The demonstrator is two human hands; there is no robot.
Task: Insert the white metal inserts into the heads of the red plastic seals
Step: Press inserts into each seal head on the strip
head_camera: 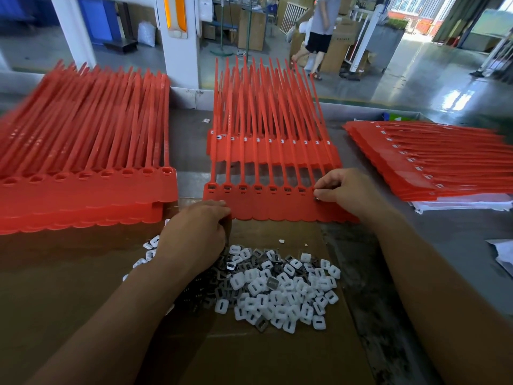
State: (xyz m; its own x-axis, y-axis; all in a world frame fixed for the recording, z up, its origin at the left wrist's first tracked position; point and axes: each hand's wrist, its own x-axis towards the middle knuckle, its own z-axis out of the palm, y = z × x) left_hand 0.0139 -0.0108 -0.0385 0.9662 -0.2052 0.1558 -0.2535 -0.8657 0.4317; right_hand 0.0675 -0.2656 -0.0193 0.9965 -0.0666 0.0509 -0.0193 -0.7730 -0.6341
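A strip of joined red plastic seals (273,207) lies in front of me, heads in a row, several with inserts seated. My left hand (198,230) grips the strip's near left corner with curled fingers. My right hand (340,188) pinches something small at a head near the strip's right end; what it holds is hidden by the fingers. A loose pile of white inserts (280,290), some showing dark metal, lies on cardboard (249,354) between my forearms.
A stack of red seals with open heads (83,190) sits at left. Another stack with inserts (272,145) lies behind the strip, and a third (433,159) at right. A person stands on the shop floor beyond the table.
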